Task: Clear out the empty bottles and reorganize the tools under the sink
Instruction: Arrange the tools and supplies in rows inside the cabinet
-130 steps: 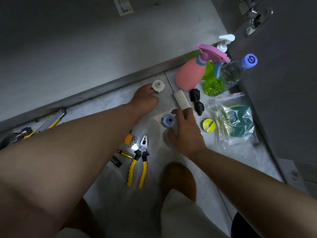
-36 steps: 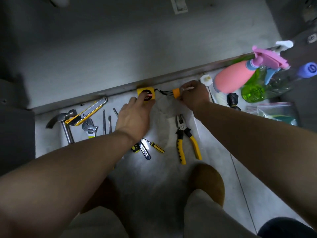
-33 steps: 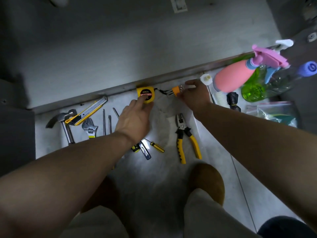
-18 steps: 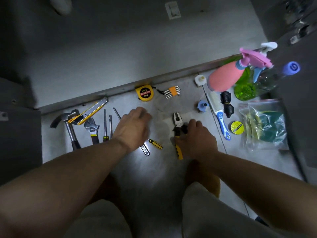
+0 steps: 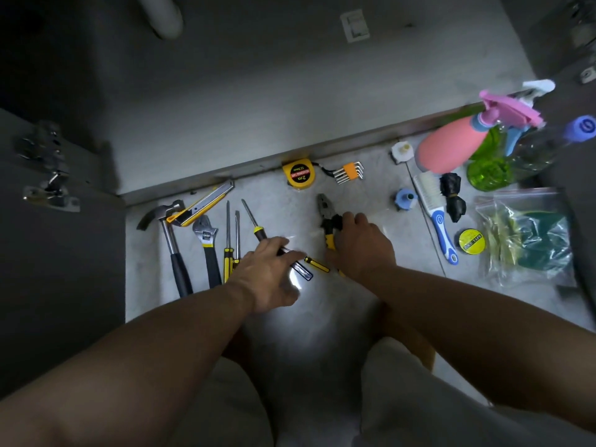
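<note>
Pliers point(image 5: 326, 217) under R hand point(image 5: 361, 246) (floor)

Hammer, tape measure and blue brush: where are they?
hammer point(image 5: 167, 230): head view, on its metal neck.
tape measure point(image 5: 298, 173): head view, on its round label.
blue brush point(image 5: 442, 229): head view, on its handle.

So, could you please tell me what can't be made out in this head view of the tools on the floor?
- Pliers: handles hidden under the right hand, so its grip is unclear.
- Small screwdriver: partly hidden by the left hand.
- Clear bottle: cut off by the right edge; contents unreadable.
- Yellow tape roll: label too small.
</note>
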